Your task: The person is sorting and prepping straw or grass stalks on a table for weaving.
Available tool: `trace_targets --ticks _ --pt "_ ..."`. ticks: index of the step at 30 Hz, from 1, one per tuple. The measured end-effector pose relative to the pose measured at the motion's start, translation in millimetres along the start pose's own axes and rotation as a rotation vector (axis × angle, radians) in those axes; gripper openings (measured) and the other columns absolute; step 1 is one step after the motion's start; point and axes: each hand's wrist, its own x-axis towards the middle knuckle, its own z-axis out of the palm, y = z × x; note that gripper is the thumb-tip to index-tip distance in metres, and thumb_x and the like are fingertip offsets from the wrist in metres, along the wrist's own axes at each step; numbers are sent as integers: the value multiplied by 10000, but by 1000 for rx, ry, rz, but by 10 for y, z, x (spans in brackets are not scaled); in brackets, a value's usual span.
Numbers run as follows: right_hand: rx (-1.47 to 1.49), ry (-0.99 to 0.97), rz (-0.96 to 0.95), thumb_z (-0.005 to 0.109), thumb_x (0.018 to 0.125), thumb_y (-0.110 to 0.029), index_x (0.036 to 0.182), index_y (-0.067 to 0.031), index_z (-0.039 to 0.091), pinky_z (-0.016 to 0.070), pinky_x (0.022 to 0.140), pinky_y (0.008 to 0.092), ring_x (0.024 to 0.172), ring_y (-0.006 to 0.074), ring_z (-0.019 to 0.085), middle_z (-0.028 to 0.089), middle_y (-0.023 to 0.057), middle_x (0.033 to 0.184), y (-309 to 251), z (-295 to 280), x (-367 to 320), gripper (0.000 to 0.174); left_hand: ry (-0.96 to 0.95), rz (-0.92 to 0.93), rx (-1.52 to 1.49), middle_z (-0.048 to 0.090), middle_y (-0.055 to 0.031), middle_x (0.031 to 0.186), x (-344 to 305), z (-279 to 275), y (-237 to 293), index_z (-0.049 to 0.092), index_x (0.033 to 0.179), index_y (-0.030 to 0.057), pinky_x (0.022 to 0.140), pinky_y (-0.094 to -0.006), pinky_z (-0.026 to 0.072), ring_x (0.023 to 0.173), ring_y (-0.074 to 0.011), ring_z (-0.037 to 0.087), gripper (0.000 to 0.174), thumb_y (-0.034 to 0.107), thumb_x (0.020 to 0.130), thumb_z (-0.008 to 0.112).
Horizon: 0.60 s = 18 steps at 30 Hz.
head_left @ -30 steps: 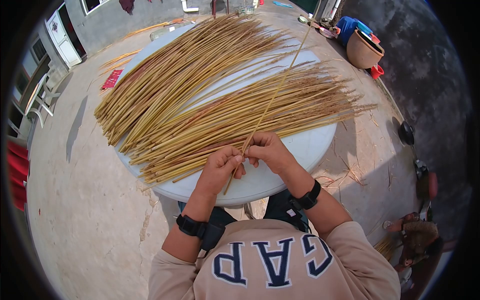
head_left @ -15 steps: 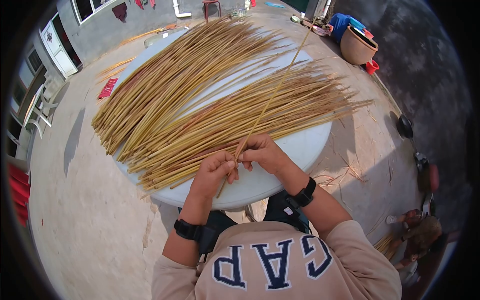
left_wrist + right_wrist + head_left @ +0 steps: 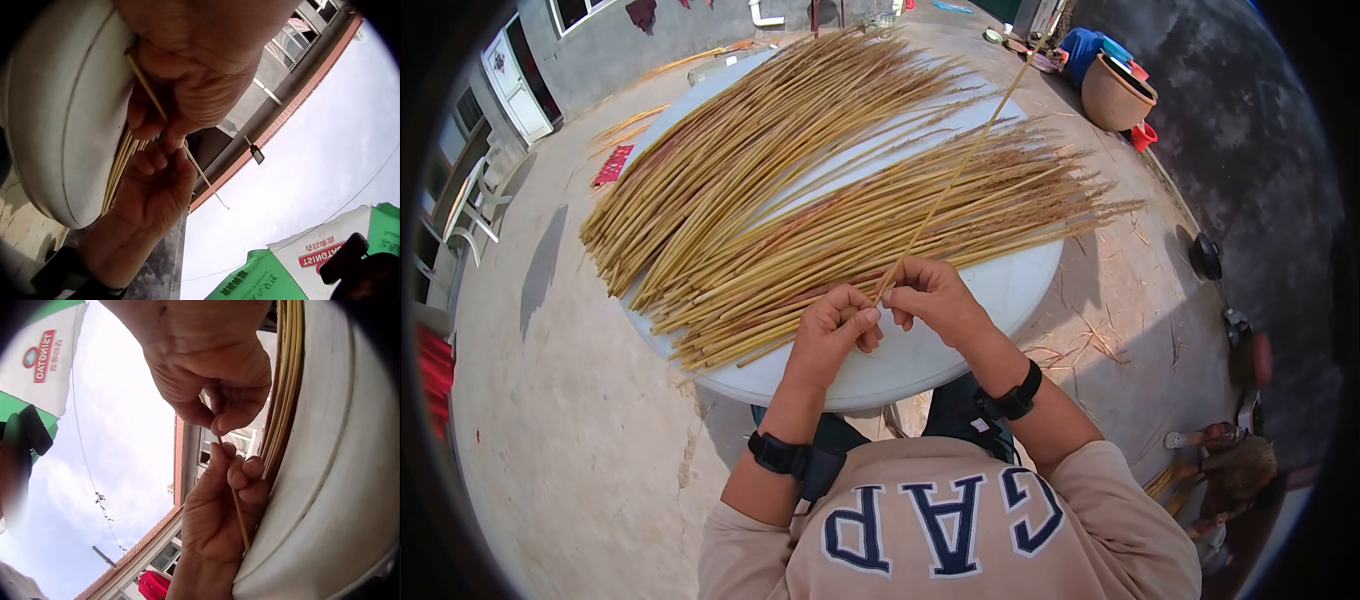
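Note:
Both hands hold one long, thin straw-coloured stalk (image 3: 972,150) above the near edge of the white table (image 3: 1010,290). My left hand (image 3: 837,325) pinches it near its thick end between thumb and fingers. Close beside it, the right hand (image 3: 935,300) pinches the same stalk a little higher up. From there the stalk slants away to the upper right, over the bundles. In the left wrist view, the cut end of the stalk (image 3: 142,76) sticks out past the left hand. Two bundles of similar stalks with feathery tips, a far bundle (image 3: 750,140) and a near bundle (image 3: 830,250), lie just beyond the hands.
Scattered stalk scraps (image 3: 1095,345) lie on the concrete floor to the right. A large clay pot (image 3: 1115,95) and a blue barrel (image 3: 1082,52) stand by the dark wall. A white chair (image 3: 472,210) is at the left. Another person (image 3: 1235,470) is at the lower right.
Both hands stay together on the stalk and shift only slightly. The stalk's lower end, which showed below the hands earlier in the head view, is now hidden by the left hand.

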Motion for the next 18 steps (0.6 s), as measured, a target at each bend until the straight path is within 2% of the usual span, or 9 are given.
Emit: trace_targets --ticks 4,6,8,12,18 --pt "57 18 79 566 748 -38 779 -2 573 454 461 225 536 101 554 582 50 658 -9 39 -20 48 -14 -2 -2 562 -45 639 0 -22 -41 546 844 15 493 -197 392 520 -71 490 107 119 867 552" --pt "202 38 120 564 741 -35 762 -1 571 454 449 236 521 112 557 592 68 664 25 57 -13 41 -13 -13 -4 562 -47 640 -11 -35 -43 546 841 14 486 -197 385 513 -70 482 109 119 868 545" --pt "260 45 132 558 740 -28 754 -4 570 454 444 240 514 115 555 593 72 665 71 69 8 30 -38 -37 1 572 -71 687 -6 -59 -31 547 862 -8 491 -202 392 539 -103 518 114 103 870 527" --pt "449 28 188 536 741 -5 733 -9 563 452 435 245 511 122 560 596 82 666 127 54 16 29 -48 -40 -67 574 -72 698 -3 -82 -54 556 866 -13 492 -203 394 546 -108 524 113 96 867 523" --pt "468 -1 129 546 767 -4 765 -9 570 454 451 234 536 114 570 601 80 694 136 55 -20 24 -73 -54 -135 580 -74 704 3 -73 -24 567 871 -15 493 -208 403 557 -121 542 137 116 867 529"
